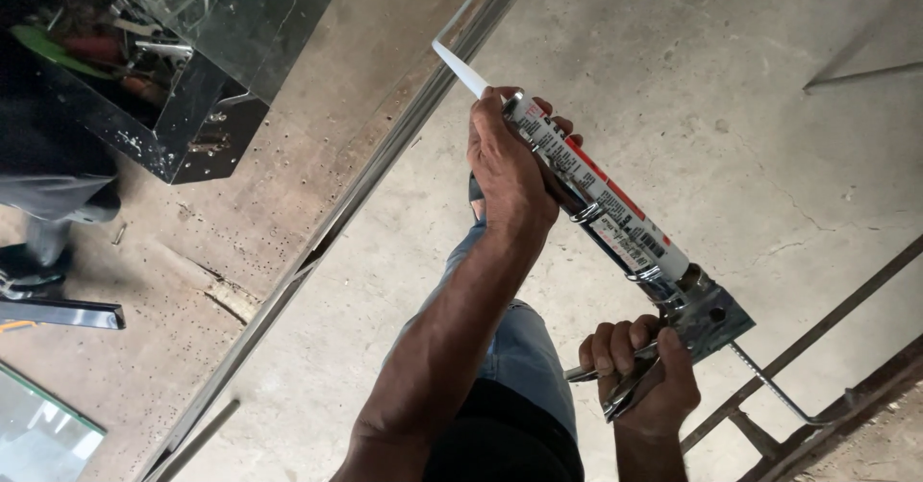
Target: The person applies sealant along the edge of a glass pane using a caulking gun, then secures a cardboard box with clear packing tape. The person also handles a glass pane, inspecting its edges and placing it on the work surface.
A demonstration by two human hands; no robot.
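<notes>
the grey, cracked concrete floor (731, 136) fills most of the view. a long thin metal frame bar (365, 184) runs across it from about 7 o'clock up to 12 o'clock. at 10 o'clock stands a dark shiny metal box (207, 107) with small scrap pieces inside. at 8 o'clock lies a flat sheet of greenish glass (38, 434). near the centre, going from 11 o'clock down to 4 o'clock, is the chrome metal caulking gun with a white sealant tube (601, 203); its white nozzle tip is just beside the frame bar. the left hand (510, 170) has its grip clamped around the front part of the tube. the right hand (639, 371) has its grip clamped on the handle and trigger of the gun, at about 5 o'clock.
</notes>
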